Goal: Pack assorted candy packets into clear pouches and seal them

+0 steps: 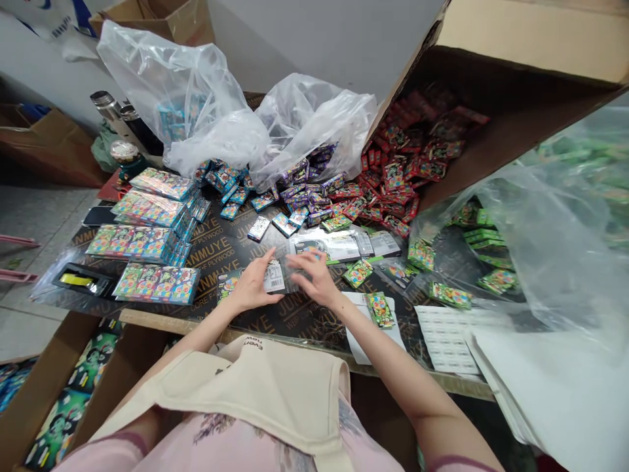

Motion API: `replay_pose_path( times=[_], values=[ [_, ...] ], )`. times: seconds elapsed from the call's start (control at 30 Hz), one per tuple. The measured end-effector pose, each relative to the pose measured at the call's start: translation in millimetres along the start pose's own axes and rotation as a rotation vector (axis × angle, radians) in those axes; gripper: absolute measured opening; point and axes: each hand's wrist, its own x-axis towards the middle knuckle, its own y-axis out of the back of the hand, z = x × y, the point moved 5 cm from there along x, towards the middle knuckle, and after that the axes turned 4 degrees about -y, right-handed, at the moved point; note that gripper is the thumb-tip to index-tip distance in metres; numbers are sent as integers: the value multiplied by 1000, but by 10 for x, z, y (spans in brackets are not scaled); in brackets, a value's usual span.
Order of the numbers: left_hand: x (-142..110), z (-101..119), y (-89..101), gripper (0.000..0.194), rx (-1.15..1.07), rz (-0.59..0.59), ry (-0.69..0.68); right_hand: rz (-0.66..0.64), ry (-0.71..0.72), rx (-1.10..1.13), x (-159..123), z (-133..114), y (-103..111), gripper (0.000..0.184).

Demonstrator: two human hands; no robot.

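Note:
A flat clear plastic packet (275, 275) with a white barcode label lies on the dark plywood table. My left hand (256, 283) rests over its left part, thumb and fingers spread. At its right end my right hand (317, 278) hovers on or just above the clear film, fingers apart; contact is hard to tell. Colourful printing (227, 283) shows beside my left wrist. Just beyond my right hand lie flat packets with white labels (339, 246). A small green box (358, 273) sits right of that hand, and another green box (380, 310) lies on white paper.
Stacks of wrapped multi-packs (130, 242) stand at left beside a black tape dispenser (81, 280). Blue boxes (230, 187), purple boxes (319, 187) and red boxes (393, 177) spill from plastic bags and a tilted carton (531, 49). At right are green boxes (486, 239) and label sheets (447, 337).

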Motion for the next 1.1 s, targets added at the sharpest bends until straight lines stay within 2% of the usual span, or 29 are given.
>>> replay_pose_path(
  times=[0.07, 0.13, 0.2, 0.23, 0.3, 0.4, 0.43, 0.5, 0.53, 0.6, 0.67, 0.7, 0.77, 0.83, 0.9, 0.93, 1.0, 1.1],
  values=[
    [-14, 1, -35, 109, 13, -28, 9, 162, -167, -167, 261, 321, 104, 37],
    [-44, -4, -110, 108, 42, -89, 12, 246, -326, -350, 539, 714, 225, 47],
    [-88, -33, -205, 105, 95, -168, 15, 190, -408, -451, 787, 1070, 315, 55],
    [-110, -58, -247, 103, 123, -200, 20, 145, -417, -466, 879, 1200, 351, 53],
    [-135, -117, -286, 98, 155, -212, 50, 99, -390, -423, 976, 1312, 416, 35],
    [-85, -177, -214, 85, 19, -64, 165, 145, -341, -111, 895, 1142, 443, 16],
    [-49, -186, -172, 79, -105, 13, 225, 141, -333, 57, 820, 1025, 410, 17],
    [29, -196, -131, 63, -487, 132, 402, 76, -311, 382, 627, 733, 298, 22],
    [64, -183, -153, 58, -726, 144, 512, 36, -287, 495, 520, 575, 244, 22],
    [116, -81, -246, 53, -1172, 74, 716, -21, -199, 583, 303, 287, 185, 17],
    [144, 55, -290, 52, -1394, 9, 816, -31, -104, 533, 100, 94, 197, 11],
    [149, 98, -284, 57, -1412, 24, 825, -19, -80, 488, 9, 44, 223, 13],
    [140, 133, -246, 73, -1343, 131, 806, 24, -91, 415, -146, 16, 293, 24],
    [117, 148, -230, 83, -1262, 232, 773, 42, -129, 385, -260, 11, 339, 51],
    [98, 168, -262, 87, -1210, 267, 747, 10, -129, 347, -327, -34, 329, 83],
    [93, 179, -289, 88, -1190, 264, 735, -4, -114, 314, -344, -71, 310, 92],
    [83, 195, -340, 88, -1148, 233, 704, 0, -77, 241, -355, -144, 271, 93],
    [62, 161, -326, 87, -1020, 174, 607, 60, -54, 177, -359, -183, 248, 80]
  ],
)
